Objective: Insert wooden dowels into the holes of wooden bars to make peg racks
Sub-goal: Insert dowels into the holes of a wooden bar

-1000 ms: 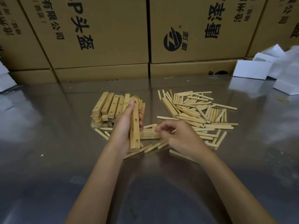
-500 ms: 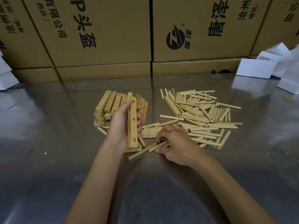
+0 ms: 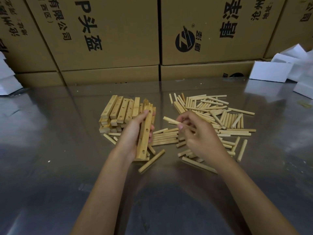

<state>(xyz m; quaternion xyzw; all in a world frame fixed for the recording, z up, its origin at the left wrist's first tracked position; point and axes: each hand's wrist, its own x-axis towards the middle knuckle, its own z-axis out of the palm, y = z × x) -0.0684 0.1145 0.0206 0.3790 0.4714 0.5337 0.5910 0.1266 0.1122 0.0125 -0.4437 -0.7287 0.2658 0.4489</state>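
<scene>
My left hand (image 3: 131, 134) grips a wooden bar (image 3: 145, 133) held nearly upright above the table, its face with three holes turned towards me. My right hand (image 3: 198, 136) pinches a wooden dowel (image 3: 171, 120) whose free end points left towards the bar, a short gap away from it. A stack of drilled bars (image 3: 118, 111) lies behind the left hand. Loose dowels (image 3: 225, 119) are scattered behind and around the right hand, and more dowels (image 3: 165, 136) lie between the two hands.
The work goes on over a shiny metal table (image 3: 50, 150). Cardboard boxes (image 3: 105, 39) form a wall along the back edge. White boxes (image 3: 269, 72) stand at the back right, and others sit at the far left (image 3: 6, 82).
My right hand has lifted from the dowels on the table and now holds one dowel up, pointing at the bar. The left hand has kept its hold on the bar.
</scene>
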